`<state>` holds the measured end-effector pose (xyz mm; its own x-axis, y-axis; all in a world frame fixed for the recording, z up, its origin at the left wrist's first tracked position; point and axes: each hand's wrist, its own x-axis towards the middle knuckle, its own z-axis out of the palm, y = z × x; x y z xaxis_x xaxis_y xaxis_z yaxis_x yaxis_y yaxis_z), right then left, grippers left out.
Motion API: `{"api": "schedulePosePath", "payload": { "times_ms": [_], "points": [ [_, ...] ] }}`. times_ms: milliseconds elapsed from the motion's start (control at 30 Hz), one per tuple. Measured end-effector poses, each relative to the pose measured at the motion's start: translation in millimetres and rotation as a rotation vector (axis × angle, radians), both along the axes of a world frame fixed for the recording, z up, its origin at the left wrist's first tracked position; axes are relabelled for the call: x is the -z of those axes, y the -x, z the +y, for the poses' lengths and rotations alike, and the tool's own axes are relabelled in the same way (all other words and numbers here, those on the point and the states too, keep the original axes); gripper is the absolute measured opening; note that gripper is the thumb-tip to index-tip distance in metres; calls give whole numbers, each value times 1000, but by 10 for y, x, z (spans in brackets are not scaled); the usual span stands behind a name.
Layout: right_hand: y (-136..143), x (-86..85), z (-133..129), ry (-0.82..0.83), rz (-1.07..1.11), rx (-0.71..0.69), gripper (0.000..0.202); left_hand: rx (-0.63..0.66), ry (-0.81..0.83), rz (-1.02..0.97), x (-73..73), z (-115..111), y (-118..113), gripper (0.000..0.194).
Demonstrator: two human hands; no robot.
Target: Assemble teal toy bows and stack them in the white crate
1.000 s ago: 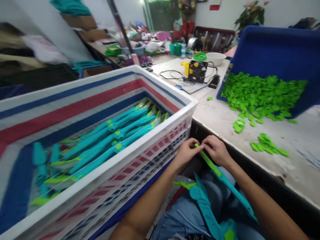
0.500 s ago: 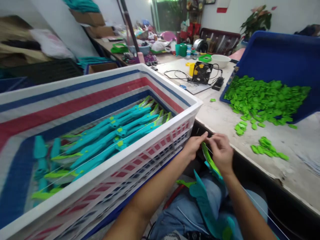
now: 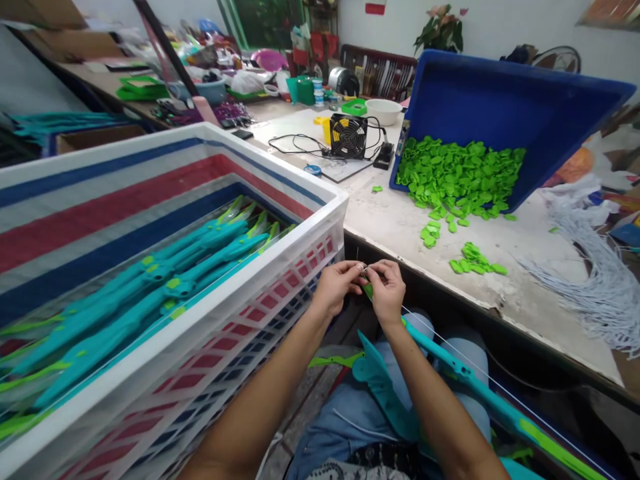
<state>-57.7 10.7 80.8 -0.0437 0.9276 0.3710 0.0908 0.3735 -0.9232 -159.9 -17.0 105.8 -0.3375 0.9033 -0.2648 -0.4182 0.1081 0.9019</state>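
Note:
Both hands meet fingertip to fingertip in front of the table's dark edge. My left hand (image 3: 337, 287) pinches the end of a thin white string. Close beside it, my right hand (image 3: 387, 291) is also closed on the string, with a green tip showing below its fingers. From there a long teal and green plastic piece (image 3: 465, 373) slants down to the right under my right forearm, the white string (image 3: 445, 343) running along it. Another teal piece (image 3: 385, 387) rests on my lap. The exact knot or hole between the fingertips is too small to tell.
On the left, a white basket (image 3: 280, 267) with striped lining holds teal and green pieces (image 3: 165, 287). A tilted blue bin (image 3: 485, 107) spills green parts (image 3: 460, 173) onto the table (image 3: 370, 220). White strings (image 3: 590, 287) lie at right; a black fan (image 3: 349, 137) stands behind.
The view has turned right, so basket and bin appear further left. My hands have drawn level with fingertips together, and the long teal piece now extends out at lower right.

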Motion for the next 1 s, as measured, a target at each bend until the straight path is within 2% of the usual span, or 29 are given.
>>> {"api": "schedulePosePath", "payload": {
  "times_ms": [167,300,400,500,600,667,733,833,933,1000],
  "points": [
    [36,21,-11,-52,-13,-30,18,90,19,-36,-10,-1,54,33],
    [15,15,-13,-58,-52,-119,26,-15,42,-91,-19,16,0,28],
    [-37,-22,16,-178,-97,-123,22,-67,29,-132,-39,43,-44,25],
    [-113,-63,86,-329,-175,-103,16,-4,-12,-163,-66,55,-38,20],
    [-187,-95,160,-393,-250,-118,15,115,-42,-157,-86,38,-3,19],
    [-218,-104,185,-419,-298,-143,15,174,-60,-106,-87,21,6,22],
    [-230,-101,188,-437,-320,-158,14,181,-84,-10,-75,13,-8,23],
    [-233,-85,174,-412,-299,-132,14,128,-105,181,-38,22,-58,22],
    [-246,-81,169,-305,-240,-118,14,43,-108,363,0,39,-93,22],
    [-267,-93,168,-233,-204,-138,14,32,-135,446,14,37,-89,22]
  ]
}}
